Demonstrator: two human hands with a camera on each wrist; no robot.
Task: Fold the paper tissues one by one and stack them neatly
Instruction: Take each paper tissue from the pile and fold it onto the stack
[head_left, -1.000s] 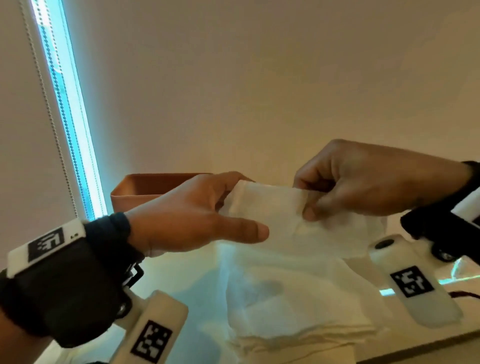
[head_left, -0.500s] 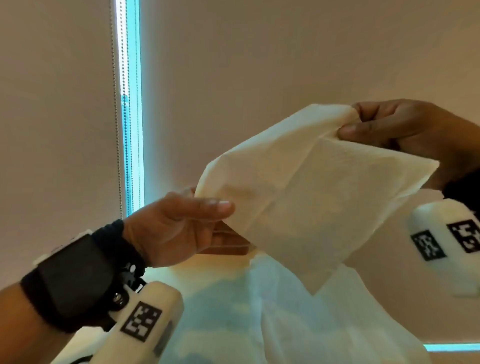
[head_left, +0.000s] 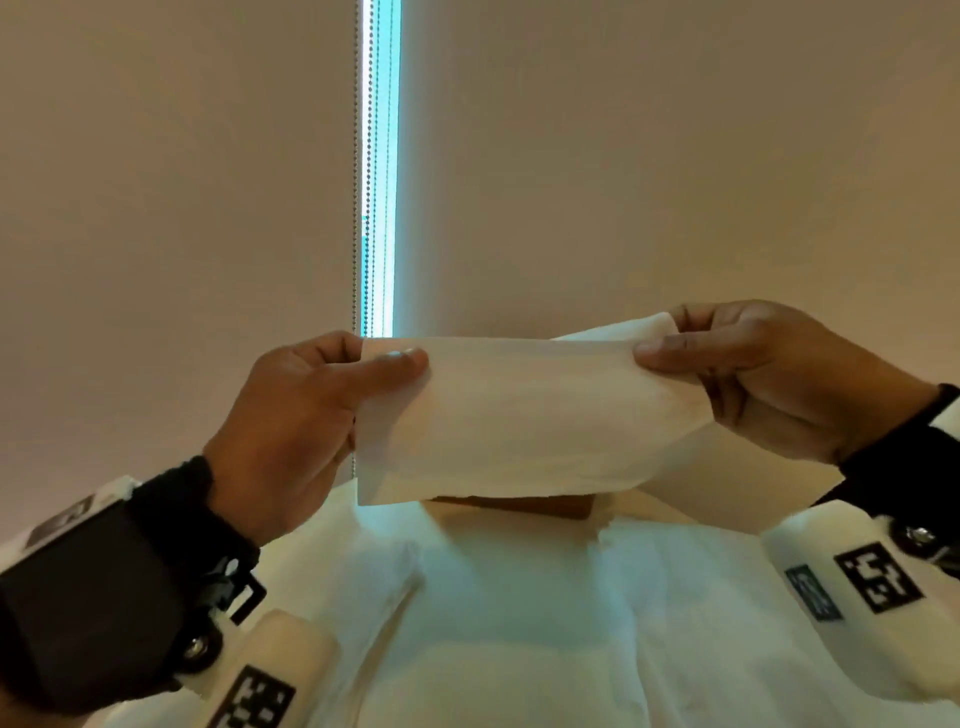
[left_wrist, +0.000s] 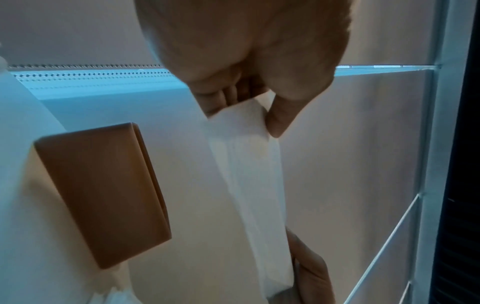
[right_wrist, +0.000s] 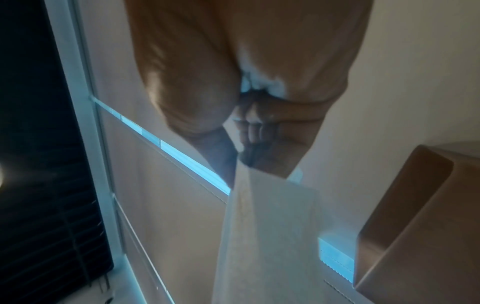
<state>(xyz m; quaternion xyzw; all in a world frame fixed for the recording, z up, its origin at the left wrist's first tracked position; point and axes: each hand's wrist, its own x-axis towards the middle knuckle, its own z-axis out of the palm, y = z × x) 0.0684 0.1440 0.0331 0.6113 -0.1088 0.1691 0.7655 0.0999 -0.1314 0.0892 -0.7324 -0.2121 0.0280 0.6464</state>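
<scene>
Tissue is now pulled flat, pinched at each end by left hand and right hand, so it's ready for folding.

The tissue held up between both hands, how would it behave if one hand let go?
Probably floppy: the tissue stays spread only because the left hand and right hand pinch its ends. It seems very light, since fingertip pinches carry it. Likely fragile too; it looks thin, so a hard tug could tear it.
</scene>
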